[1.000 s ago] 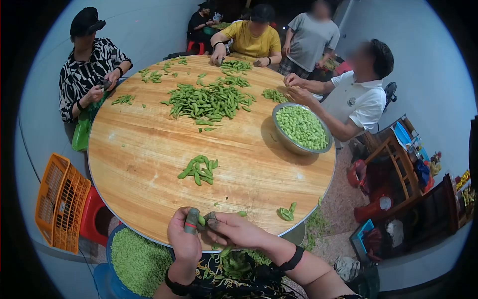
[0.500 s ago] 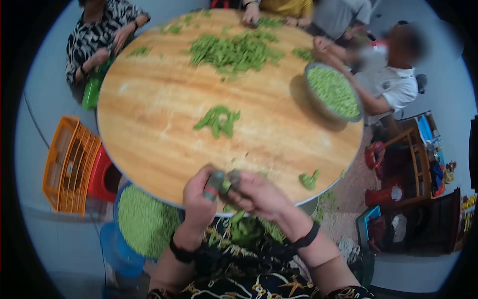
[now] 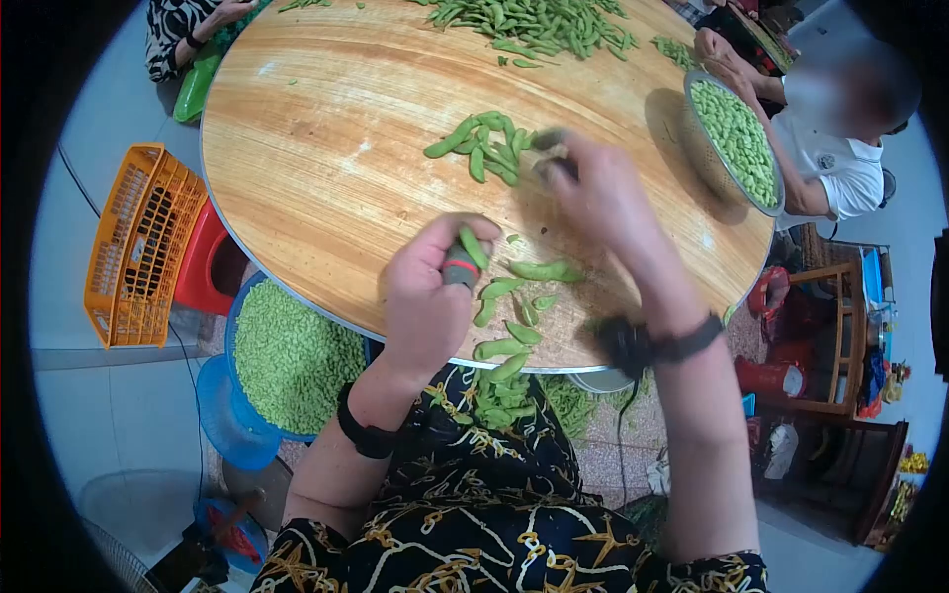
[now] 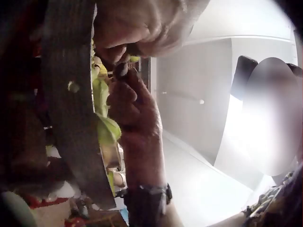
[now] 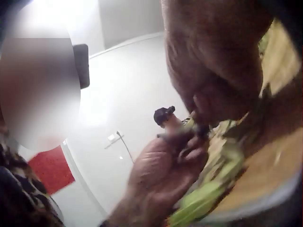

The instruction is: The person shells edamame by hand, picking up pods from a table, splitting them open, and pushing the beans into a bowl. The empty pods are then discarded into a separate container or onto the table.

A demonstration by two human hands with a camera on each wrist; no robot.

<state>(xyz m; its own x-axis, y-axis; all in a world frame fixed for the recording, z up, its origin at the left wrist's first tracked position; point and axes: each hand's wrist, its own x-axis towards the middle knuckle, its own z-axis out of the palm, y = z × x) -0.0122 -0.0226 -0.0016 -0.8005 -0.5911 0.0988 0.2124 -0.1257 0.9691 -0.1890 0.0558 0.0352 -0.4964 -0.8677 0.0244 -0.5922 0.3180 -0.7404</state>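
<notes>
In the head view my left hand (image 3: 430,292) pinches a green edamame pod (image 3: 474,247) over the near part of the table. A dark cover with a red band wraps its thumb. My right hand (image 3: 608,193), blurred, reaches farther out, its dark-tipped thumb and finger apart beside a small pile of edamame pods (image 3: 478,148). Several loose pods (image 3: 544,270) lie between my hands and the table edge. Both wrist views show the hands near each other, the left hand (image 5: 165,165) below in the right wrist view, with green pods (image 5: 201,201) alongside.
A large pod heap (image 3: 539,25) covers the far part of the round wooden table (image 3: 306,198). A colander of shelled beans (image 3: 733,143) stands at right, by a seated person in white (image 3: 830,148). Lower left are a tub of shelled beans (image 3: 297,356) and an orange crate (image 3: 143,247).
My hands were together around a pod near the table edge. The right hand has moved away, forward and right to the small pile, while the left keeps a pod. The head view has tilted down.
</notes>
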